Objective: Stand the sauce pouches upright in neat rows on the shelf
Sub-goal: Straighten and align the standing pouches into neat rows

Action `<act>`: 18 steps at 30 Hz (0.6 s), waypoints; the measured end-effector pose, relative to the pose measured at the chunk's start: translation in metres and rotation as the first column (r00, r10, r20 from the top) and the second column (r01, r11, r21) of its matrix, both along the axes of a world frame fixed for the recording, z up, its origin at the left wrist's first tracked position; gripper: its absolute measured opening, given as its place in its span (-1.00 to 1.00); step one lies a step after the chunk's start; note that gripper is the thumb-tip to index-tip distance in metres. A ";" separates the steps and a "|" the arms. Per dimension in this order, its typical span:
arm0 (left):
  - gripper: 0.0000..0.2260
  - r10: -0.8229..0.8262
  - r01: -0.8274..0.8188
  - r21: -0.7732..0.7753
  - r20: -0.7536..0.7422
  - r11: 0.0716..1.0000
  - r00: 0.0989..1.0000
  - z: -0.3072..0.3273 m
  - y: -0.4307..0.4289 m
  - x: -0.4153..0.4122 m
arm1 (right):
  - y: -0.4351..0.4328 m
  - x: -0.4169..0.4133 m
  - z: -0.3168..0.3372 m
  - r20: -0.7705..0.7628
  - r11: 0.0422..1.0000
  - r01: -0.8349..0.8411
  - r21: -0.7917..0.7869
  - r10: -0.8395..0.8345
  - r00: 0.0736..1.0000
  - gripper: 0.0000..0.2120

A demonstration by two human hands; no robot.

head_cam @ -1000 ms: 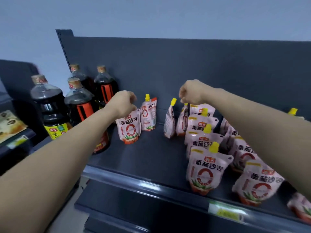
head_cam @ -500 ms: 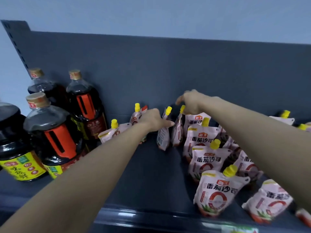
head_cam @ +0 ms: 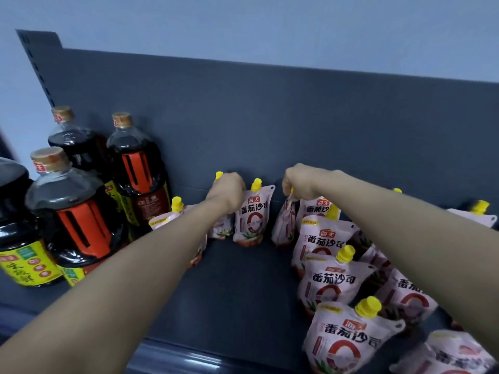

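White and red sauce pouches with yellow caps stand on the dark grey shelf [head_cam: 237, 295]. My left hand [head_cam: 226, 191] is closed on the top left corner of an upright pouch [head_cam: 251, 215] that faces front at the back. Another pouch [head_cam: 220, 232] stands partly hidden behind that hand. My right hand [head_cam: 301, 182] pinches the cap of a pouch turned edge-on [head_cam: 283, 228]. To the right, a row of upright pouches [head_cam: 334, 282] runs toward the front, ending at the nearest pouch [head_cam: 348, 341]. One pouch [head_cam: 172, 218] leans behind my left forearm.
Several large dark sauce bottles [head_cam: 78, 220] stand at the left of the shelf, close to my left arm. More pouches [head_cam: 413, 295] lie leaning and crowded at the right. The shelf's back panel [head_cam: 270, 117] rises just behind both hands. The front rail [head_cam: 175, 357] runs below.
My left hand has let go of the left pouch, moved right and turned an edge-on pouch to face front. My right hand has closed on the neighbouring pouch's cap. The view has moved closer.
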State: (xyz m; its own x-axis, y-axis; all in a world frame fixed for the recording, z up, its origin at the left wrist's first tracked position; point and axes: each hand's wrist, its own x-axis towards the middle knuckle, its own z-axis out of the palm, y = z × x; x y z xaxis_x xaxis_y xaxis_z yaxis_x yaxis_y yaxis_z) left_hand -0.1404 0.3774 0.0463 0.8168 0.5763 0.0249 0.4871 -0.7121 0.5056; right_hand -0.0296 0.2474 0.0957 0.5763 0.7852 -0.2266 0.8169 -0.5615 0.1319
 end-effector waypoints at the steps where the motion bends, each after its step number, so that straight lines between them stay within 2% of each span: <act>1: -0.81 0.009 -0.010 0.010 0.021 1.000 1.000 -0.001 0.001 0.000 | -0.001 0.001 -0.001 -0.003 1.000 0.000 0.012 0.000 1.000 -0.75; 8: -0.69 0.048 -0.050 0.019 0.111 0.999 0.993 -0.004 0.005 0.001 | 0.004 -0.003 -0.004 -0.083 0.991 -0.038 0.125 0.049 0.995 -0.82; 13: -0.75 0.006 -0.003 -0.021 0.141 1.000 0.990 -0.006 0.010 0.003 | 0.005 -0.020 0.000 -0.172 0.988 -0.075 0.137 0.098 0.980 -0.84; 16: -0.78 -0.037 0.043 -0.048 0.124 0.998 0.992 -0.006 0.013 0.004 | 0.003 -0.025 0.006 -0.251 0.990 -0.039 0.132 0.072 0.965 -0.87; 18: -0.80 -0.051 0.056 -0.046 0.115 0.997 0.992 -0.005 0.015 0.001 | 0.001 -0.022 0.011 -0.271 0.978 0.017 0.208 0.041 0.962 -0.88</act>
State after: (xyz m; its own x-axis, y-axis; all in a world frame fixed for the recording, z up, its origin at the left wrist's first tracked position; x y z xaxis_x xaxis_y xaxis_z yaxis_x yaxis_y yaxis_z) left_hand -0.1389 0.3927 0.0416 0.8401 0.5346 0.0917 0.3863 -0.7084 0.5907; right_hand -0.0520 0.2482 0.1070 0.5056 0.8380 -0.2054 0.8123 -0.5426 -0.2141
